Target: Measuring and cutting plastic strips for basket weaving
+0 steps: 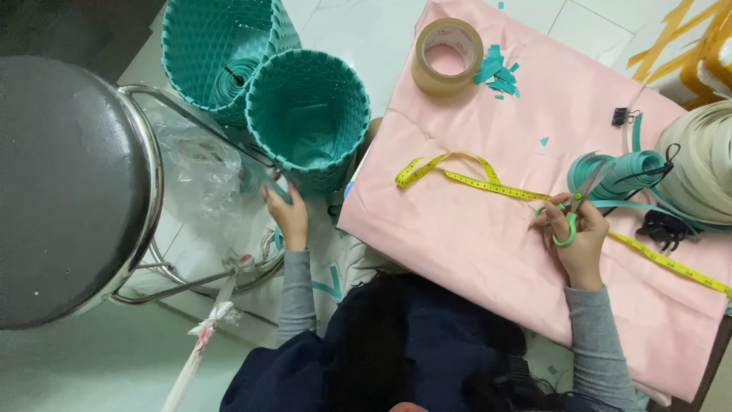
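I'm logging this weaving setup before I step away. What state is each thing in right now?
Left hand: touching the nearer teal woven basket at its base.
Right hand: gripping the green-handled scissors, blades shut.
Yellow tape measure: unrolled across the pink cloth.
Brown tape roll: lying flat.
Teal strip coil: wound up.

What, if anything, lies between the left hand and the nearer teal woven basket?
Nothing visible does. The left hand already reaches the base of the nearer teal woven basket, fingers at its lower edge. The clear plastic bag lies to one side of the hand, not between them. The right hand holds green-handled scissors over the pink cloth.
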